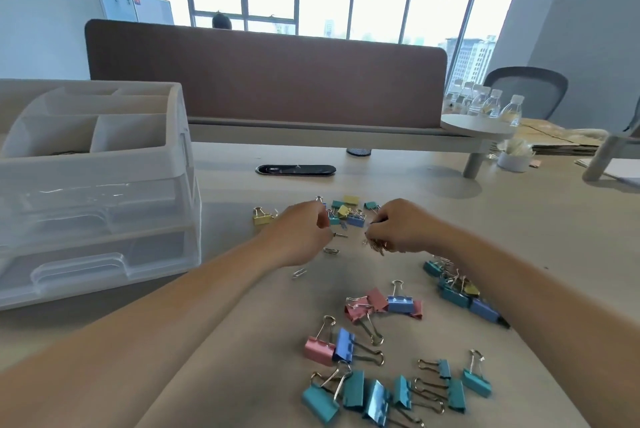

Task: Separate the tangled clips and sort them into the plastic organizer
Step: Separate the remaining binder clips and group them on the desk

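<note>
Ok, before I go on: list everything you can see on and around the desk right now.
plastic organizer: one, translucent white, left on the desk
binder clips: many, teal, blue, pink and yellow, scattered in clusters across the desk
loose paper clips: at least two, silver, desk centre
paper clip bunch: one, silver, in the right hand
cable port: one, black, behind the clips
divider panel: one, brown, along the desk's far edge
water bottles: several, clear, far right
left hand: curled by a small silver clip, grip unclear
right hand: holds the paper clip bunch
</note>
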`<move>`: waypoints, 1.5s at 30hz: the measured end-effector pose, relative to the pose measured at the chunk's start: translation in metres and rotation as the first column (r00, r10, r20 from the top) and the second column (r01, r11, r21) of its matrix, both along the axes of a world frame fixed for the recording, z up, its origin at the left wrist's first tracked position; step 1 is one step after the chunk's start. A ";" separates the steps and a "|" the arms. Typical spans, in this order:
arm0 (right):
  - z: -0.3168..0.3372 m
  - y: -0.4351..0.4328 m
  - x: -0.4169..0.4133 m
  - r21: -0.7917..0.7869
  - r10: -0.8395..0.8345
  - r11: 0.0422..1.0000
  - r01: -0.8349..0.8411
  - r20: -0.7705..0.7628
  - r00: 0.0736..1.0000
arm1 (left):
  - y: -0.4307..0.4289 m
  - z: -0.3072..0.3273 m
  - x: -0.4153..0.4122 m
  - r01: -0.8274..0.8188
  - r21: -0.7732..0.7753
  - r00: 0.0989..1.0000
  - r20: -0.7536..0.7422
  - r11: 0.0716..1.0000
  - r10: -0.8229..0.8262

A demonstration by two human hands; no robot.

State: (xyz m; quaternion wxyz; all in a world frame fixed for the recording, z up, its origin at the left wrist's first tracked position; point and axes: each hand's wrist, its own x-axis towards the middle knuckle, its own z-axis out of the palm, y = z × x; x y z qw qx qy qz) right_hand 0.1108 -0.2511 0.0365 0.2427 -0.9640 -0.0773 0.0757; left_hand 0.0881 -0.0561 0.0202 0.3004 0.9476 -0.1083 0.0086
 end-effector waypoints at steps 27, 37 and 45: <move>-0.001 -0.044 -0.033 0.171 -0.035 0.981 0.093 -0.318 0.947 | -0.033 -0.003 -0.034 0.130 0.074 0.988 -0.098 0.989 -0.122; -0.008 -0.026 -0.054 -0.340 0.044 0.936 -0.095 -0.155 0.987 | -0.031 -0.009 -0.052 0.243 0.163 0.958 -0.194 0.956 -0.210; -0.008 -0.041 -0.065 -0.330 0.136 0.924 -0.192 -0.186 0.973 | -0.042 -0.008 -0.069 0.328 0.234 0.938 -0.198 0.915 -0.285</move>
